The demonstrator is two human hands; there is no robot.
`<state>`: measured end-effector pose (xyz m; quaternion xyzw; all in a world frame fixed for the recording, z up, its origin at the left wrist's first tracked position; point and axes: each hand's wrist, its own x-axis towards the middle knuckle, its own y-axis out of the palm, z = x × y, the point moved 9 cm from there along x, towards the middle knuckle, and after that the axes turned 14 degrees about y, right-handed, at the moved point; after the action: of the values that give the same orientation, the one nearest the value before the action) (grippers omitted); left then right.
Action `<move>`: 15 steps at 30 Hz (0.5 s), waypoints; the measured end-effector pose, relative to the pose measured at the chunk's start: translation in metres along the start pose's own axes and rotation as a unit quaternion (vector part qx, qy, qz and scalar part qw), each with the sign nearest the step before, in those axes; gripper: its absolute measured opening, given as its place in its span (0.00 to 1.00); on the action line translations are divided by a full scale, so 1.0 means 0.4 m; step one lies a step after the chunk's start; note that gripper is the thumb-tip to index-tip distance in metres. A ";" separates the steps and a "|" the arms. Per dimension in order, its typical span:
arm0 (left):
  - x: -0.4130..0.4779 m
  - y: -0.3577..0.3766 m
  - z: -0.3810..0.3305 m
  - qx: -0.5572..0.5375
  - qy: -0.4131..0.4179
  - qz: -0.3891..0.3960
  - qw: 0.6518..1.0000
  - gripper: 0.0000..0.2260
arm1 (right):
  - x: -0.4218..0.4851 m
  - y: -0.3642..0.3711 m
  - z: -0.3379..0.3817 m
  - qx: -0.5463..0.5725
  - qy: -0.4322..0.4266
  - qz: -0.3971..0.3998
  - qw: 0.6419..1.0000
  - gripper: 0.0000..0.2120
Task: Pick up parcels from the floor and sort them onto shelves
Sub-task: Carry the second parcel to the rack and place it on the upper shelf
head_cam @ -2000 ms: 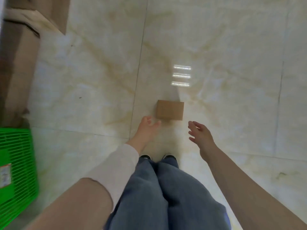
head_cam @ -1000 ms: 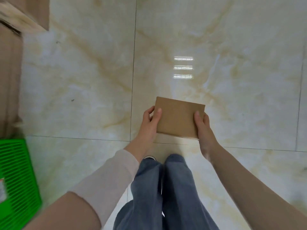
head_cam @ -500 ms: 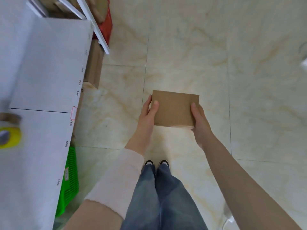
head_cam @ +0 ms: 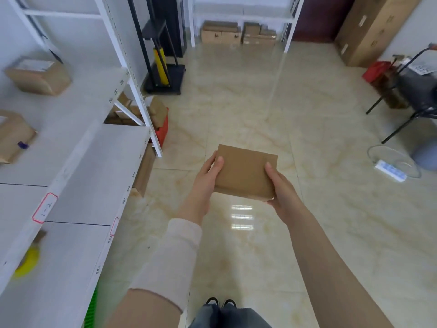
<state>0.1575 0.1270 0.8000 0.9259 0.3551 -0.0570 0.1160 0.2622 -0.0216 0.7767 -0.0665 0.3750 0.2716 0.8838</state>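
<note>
- The brown parcel [head_cam: 244, 172] is held up over the tiled floor [head_cam: 319, 209], clear of it, right of the white shelves [head_cam: 94, 166]
- The left hand [head_cam: 205, 177] clasps its left edge, thumb on top; the right hand [head_cam: 282, 188] clasps its right edge likewise
- Two boxes [head_cam: 39, 78] rest on the far-left shelf

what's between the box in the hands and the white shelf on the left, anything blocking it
Nothing visible blocks it. The cardboard parcel is held by the left hand and right hand over bare floor, and the white shelf beside it has open surface; its boxes sit farther back.
</note>
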 end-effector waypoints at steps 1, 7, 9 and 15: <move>0.000 -0.003 -0.009 -0.003 0.000 -0.004 1.000 0.22 | -0.007 0.000 0.009 0.002 -0.002 -0.002 1.000 0.48; -0.004 -0.010 -0.008 -0.001 -0.024 -0.018 1.000 0.23 | -0.098 -0.009 0.098 -0.012 -0.190 -0.146 0.971 0.41; -0.010 0.006 0.011 -0.042 -0.068 -0.005 0.997 0.27 | -0.133 0.007 0.125 -0.081 -0.283 -0.174 0.940 0.46; -0.020 0.056 0.037 -0.230 -0.139 -0.003 0.963 0.22 | -0.199 0.093 0.115 -0.274 -0.433 -0.209 0.833 0.51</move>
<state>0.1663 0.1020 0.7911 0.8562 0.3418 -0.1023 0.3737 0.2260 -0.0097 0.8682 -0.2582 -0.1582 0.1733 0.9372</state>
